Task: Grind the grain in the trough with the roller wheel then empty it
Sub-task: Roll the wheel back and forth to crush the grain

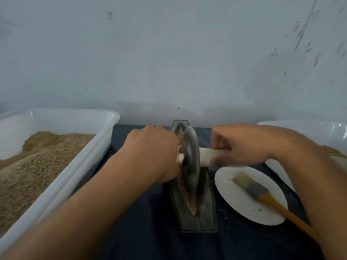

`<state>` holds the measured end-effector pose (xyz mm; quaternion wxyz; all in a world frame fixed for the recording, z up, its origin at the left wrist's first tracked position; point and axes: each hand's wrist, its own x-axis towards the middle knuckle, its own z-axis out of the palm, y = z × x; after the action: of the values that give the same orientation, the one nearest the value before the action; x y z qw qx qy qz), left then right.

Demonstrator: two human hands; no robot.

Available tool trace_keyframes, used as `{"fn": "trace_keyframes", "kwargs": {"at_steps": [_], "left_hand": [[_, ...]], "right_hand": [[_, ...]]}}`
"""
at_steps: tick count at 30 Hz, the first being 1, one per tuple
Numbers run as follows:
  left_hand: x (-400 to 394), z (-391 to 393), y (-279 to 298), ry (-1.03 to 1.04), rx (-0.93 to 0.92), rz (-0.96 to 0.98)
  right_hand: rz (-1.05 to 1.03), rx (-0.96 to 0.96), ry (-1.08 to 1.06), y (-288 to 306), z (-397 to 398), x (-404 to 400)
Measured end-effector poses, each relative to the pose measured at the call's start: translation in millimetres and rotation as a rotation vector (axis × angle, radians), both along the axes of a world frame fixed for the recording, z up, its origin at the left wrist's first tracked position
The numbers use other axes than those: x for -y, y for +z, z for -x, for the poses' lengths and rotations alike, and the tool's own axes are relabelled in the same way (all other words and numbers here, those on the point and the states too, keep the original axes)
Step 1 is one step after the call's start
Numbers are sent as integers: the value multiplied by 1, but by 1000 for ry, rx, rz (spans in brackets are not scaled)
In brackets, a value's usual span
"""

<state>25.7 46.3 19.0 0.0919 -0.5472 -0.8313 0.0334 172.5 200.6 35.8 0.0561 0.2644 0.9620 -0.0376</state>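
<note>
step: grinding, judged from both hands on the axle and grain still coarse in the channel. Emptying not begun.
trough (203, 220): long narrow metal boat, lengthwise away from the person, on the dark cloth (150, 241) between the two tubs. Near end closest to the camera.
grain (185, 192): brownish strip along the trough channel, looks partly crushed near the camera; paler whole bits at the far end past the wheel.
roller wheel (189, 162): grey disc standing on edge in the channel, about mid to far part of the trough, upright or nearly so.
plate (240, 209): white, just right of the trough, holding a brush (262, 194) with a wooden handle, bristles toward the trough; a few specks on it.
left hand (154, 152): curled round the left end of the white axle (208, 156), stub just visible by the wheel.
right hand (242, 147): wrapped round the right end of the axle; blurred.
left tub (90, 158): white plastic, heaped with tan grain or meal.
right tub (300, 132): white, mostly cut off; some tan material inside behind the right wrist.
next: my call, roll the wheel along the channel with even downward pressure on both ends, keeping the disc upright so it does not ride up the wall and spill.
</note>
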Motion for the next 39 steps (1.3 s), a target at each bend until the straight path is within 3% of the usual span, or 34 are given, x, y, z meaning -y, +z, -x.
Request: {"fn": "trace_keyframes", "kwargs": {"at_steps": [5,11,16,19,23,26,29,35,39], "left_hand": [[23,-21,24,-22,-54,21],[7,0,8,45,-21,32],[-27,22,-29,103,-32,-285],[-39,33,-51,17,-69,-437],[-39,44,-57,-64,-1,-476],[-34,39,-44,-37,28,-337],[-25,26,-28,0,41,-152],[9,-14,6,-31,-80,-24],[19,-20,16,-66,-88,-38]], "right_hand": [[-32,122,48,15,-7,19],[106,-67,32,0,3,1],[-123,-302,-33,-41,25,-31],[-346,-423,-74,-65,34,-42],[-388,-455,-54,-71,38,-46],[-236,-392,-30,-57,32,-43],[-43,-180,-36,-31,18,-31],[-43,124,15,9,-3,14],[-38,155,48,14,-4,21]]}}
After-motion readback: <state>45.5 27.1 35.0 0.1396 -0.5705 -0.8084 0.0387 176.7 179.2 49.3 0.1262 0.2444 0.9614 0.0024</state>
